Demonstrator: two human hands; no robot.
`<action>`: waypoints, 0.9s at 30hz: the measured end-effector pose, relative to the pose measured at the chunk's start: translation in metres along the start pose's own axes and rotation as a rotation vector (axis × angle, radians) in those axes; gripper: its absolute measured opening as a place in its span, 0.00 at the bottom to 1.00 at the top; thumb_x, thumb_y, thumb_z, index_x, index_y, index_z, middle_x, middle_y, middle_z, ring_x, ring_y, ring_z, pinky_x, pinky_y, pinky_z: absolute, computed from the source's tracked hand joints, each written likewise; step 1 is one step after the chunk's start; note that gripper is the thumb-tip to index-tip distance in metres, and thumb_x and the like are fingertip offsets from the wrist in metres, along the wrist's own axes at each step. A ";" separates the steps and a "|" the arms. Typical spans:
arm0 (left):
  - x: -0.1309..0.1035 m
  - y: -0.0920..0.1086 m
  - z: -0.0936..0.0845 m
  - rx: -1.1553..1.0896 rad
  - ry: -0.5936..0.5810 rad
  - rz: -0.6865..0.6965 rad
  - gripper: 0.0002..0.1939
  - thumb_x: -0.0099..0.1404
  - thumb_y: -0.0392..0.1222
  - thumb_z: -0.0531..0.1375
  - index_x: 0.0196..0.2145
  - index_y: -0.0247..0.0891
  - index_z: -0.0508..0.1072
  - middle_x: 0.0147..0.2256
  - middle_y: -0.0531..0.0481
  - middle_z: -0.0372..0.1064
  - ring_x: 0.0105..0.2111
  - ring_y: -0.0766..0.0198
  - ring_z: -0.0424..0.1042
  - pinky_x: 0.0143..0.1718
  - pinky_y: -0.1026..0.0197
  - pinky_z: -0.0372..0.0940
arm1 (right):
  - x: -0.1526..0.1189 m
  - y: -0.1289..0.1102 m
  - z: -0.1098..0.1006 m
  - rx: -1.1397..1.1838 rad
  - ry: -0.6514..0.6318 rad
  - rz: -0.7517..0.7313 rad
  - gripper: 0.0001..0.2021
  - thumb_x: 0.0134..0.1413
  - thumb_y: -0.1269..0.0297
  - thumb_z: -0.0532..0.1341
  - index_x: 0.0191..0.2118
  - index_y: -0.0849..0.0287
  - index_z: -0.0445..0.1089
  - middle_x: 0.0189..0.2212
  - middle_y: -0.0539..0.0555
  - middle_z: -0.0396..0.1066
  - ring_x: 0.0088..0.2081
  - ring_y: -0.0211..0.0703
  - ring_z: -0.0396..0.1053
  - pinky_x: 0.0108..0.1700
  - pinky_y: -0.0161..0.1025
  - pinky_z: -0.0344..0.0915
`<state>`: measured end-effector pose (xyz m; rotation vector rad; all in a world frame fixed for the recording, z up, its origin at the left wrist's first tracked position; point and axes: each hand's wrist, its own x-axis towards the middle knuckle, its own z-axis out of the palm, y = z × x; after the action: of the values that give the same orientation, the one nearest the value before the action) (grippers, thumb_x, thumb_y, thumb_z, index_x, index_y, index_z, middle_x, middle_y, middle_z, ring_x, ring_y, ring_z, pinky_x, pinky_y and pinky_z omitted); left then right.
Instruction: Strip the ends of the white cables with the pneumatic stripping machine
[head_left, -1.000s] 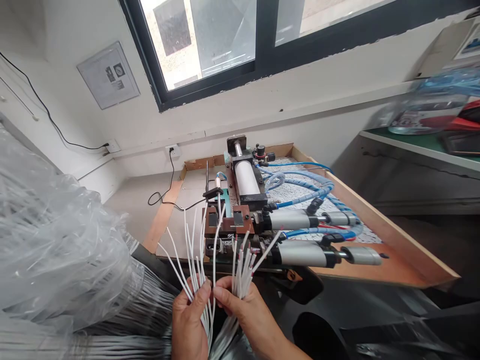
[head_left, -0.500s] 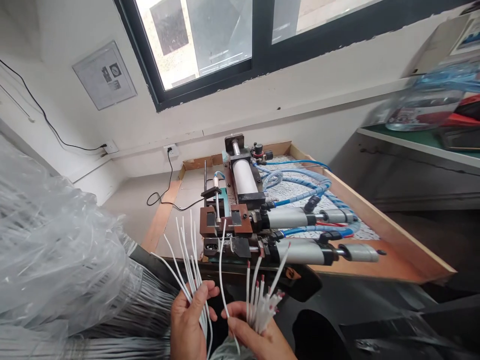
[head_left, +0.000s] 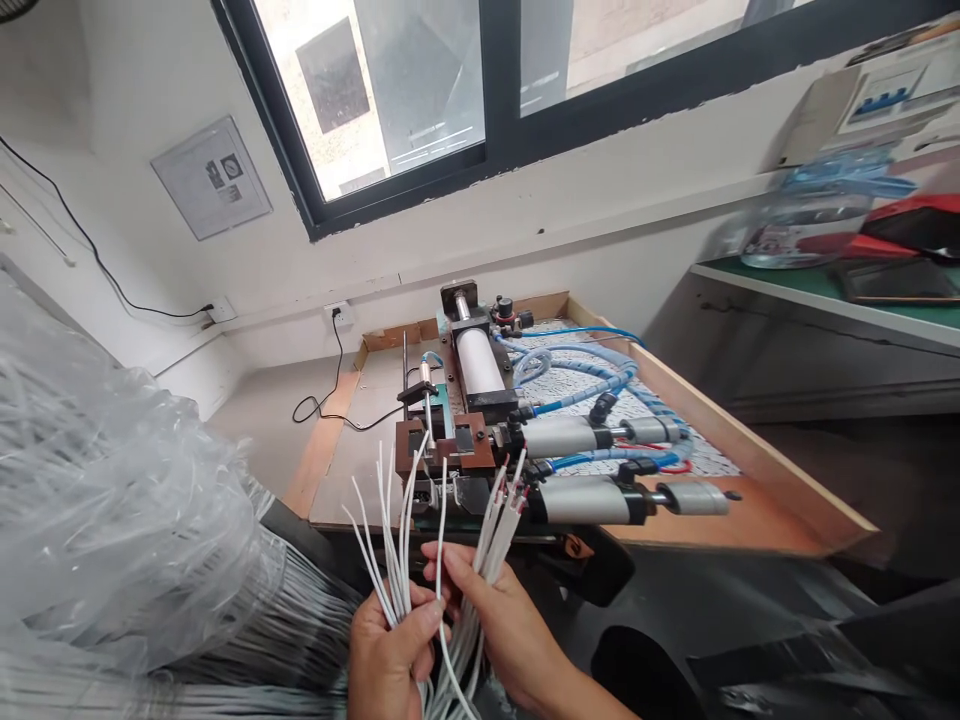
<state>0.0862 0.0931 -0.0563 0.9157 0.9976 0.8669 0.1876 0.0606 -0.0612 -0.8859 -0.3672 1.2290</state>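
Observation:
My left hand (head_left: 394,640) is closed round several thin white cables (head_left: 388,540), whose ends fan upward. Close beside it on the right, my right hand (head_left: 491,610) is closed round a bundle of white cables (head_left: 501,530) with reddish tips. A single white cable (head_left: 441,510) stands upright between the two bundles, at the fingers of both hands. Just beyond the cable ends is a machine with a brown metal block (head_left: 472,445) and silver cylinders (head_left: 574,500).
A wooden-edged tray (head_left: 795,490) surrounds the machine and its blue hoses (head_left: 585,400). Plastic-wrapped grey cables (head_left: 277,620) fill the left side. At the right, a green shelf (head_left: 795,288) bears a plastic bottle (head_left: 806,225). A black cord (head_left: 341,365) runs from the wall socket.
My right hand has moved up and closer to my left hand, and its bundle is now more upright and gathered. The view has shifted slightly to the right.

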 end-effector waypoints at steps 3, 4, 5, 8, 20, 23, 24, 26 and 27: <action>0.002 -0.001 -0.002 -0.026 0.012 0.020 0.08 0.39 0.38 0.65 0.17 0.33 0.69 0.13 0.52 0.65 0.12 0.74 0.57 0.10 0.72 0.44 | 0.005 0.003 0.006 0.096 0.024 0.005 0.11 0.42 0.59 0.61 0.28 0.64 0.71 0.19 0.50 0.65 0.19 0.31 0.56 0.23 0.31 0.53; 0.003 -0.001 -0.002 -0.046 0.031 0.032 0.08 0.40 0.39 0.65 0.17 0.33 0.70 0.14 0.52 0.65 0.13 0.73 0.59 0.11 0.72 0.45 | 0.006 0.004 0.006 0.111 0.042 0.009 0.11 0.42 0.60 0.61 0.27 0.64 0.71 0.18 0.49 0.64 0.19 0.30 0.55 0.22 0.30 0.52; 0.004 -0.001 -0.003 -0.070 0.054 0.042 0.08 0.40 0.40 0.65 0.17 0.33 0.70 0.15 0.51 0.66 0.14 0.72 0.60 0.11 0.71 0.47 | 0.007 0.004 0.005 0.119 0.066 0.011 0.11 0.42 0.60 0.61 0.27 0.65 0.71 0.17 0.49 0.63 0.18 0.30 0.53 0.22 0.30 0.51; 0.007 0.003 -0.003 -0.158 0.117 0.057 0.09 0.42 0.42 0.63 0.19 0.33 0.71 0.20 0.49 0.68 0.19 0.68 0.65 0.12 0.70 0.52 | 0.011 0.005 0.002 0.123 0.121 0.031 0.11 0.40 0.60 0.62 0.25 0.66 0.71 0.15 0.48 0.62 0.17 0.29 0.53 0.21 0.29 0.49; 0.010 0.004 -0.005 -0.194 0.170 0.111 0.07 0.47 0.40 0.62 0.24 0.34 0.71 0.18 0.54 0.66 0.18 0.69 0.63 0.18 0.66 0.58 | 0.021 -0.002 0.004 0.183 0.138 0.110 0.11 0.36 0.61 0.64 0.20 0.67 0.70 0.11 0.45 0.56 0.15 0.27 0.48 0.18 0.29 0.45; 0.010 0.004 -0.006 -0.156 0.184 0.124 0.07 0.47 0.40 0.62 0.23 0.34 0.70 0.18 0.53 0.67 0.20 0.67 0.65 0.20 0.66 0.59 | 0.021 -0.001 -0.001 0.058 0.118 0.060 0.12 0.38 0.59 0.63 0.23 0.66 0.70 0.13 0.46 0.58 0.17 0.29 0.51 0.20 0.30 0.47; 0.010 0.004 -0.007 -0.141 0.187 0.127 0.07 0.47 0.41 0.62 0.23 0.34 0.70 0.18 0.53 0.67 0.20 0.67 0.66 0.21 0.65 0.60 | 0.021 0.000 -0.004 -0.015 0.114 0.026 0.12 0.39 0.58 0.62 0.24 0.65 0.70 0.14 0.47 0.59 0.17 0.30 0.51 0.21 0.30 0.48; 0.010 0.003 -0.008 -0.118 0.189 0.138 0.07 0.48 0.41 0.62 0.22 0.34 0.70 0.18 0.53 0.68 0.20 0.67 0.66 0.21 0.65 0.60 | 0.024 0.004 -0.011 -0.213 0.101 -0.057 0.14 0.42 0.56 0.59 0.24 0.64 0.69 0.16 0.47 0.60 0.19 0.32 0.53 0.22 0.31 0.50; 0.011 0.003 -0.009 -0.109 0.186 0.146 0.07 0.48 0.41 0.62 0.22 0.34 0.69 0.18 0.54 0.68 0.20 0.67 0.66 0.22 0.66 0.60 | 0.026 0.007 -0.016 -0.363 0.082 -0.092 0.14 0.43 0.55 0.57 0.24 0.63 0.69 0.16 0.48 0.61 0.19 0.33 0.55 0.23 0.32 0.51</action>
<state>0.0808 0.1055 -0.0593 0.8332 1.0407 1.1355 0.2025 0.0783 -0.0818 -1.2122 -0.5703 1.0538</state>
